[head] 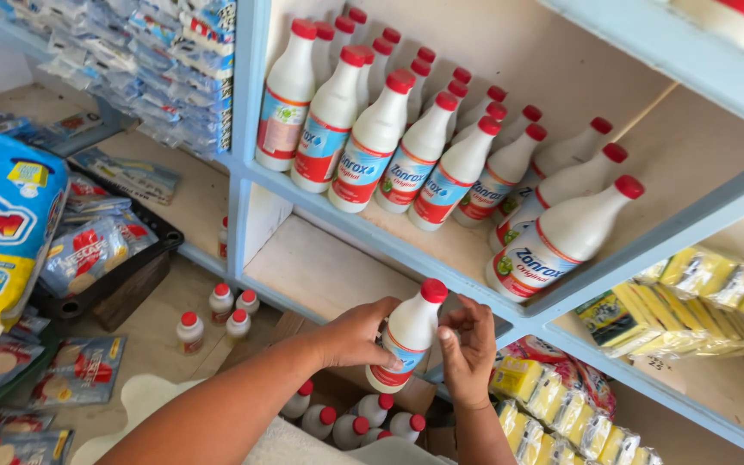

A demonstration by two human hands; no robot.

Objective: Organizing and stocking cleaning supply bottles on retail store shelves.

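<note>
- While the left hand grips its lower body, the white plastic bottle with a red cap stands nearly upright, cap tilted toward the pale blue wooden shelf just above
- Right hand curls beside it, fingertips seemingly touching the label, not clearly gripping

Two bare forearms come up from the lower edge of the view, one from the lower left and one from the lower middle. No sleeve, cuff or glove covers either of them as far down as the view reaches. The left hand carries no ring, watch or band that can be seen. The right hand is likewise unadorned at fingers and wrist. Its fingernails are short and plain, without polish. Both wrists are bare.
</note>
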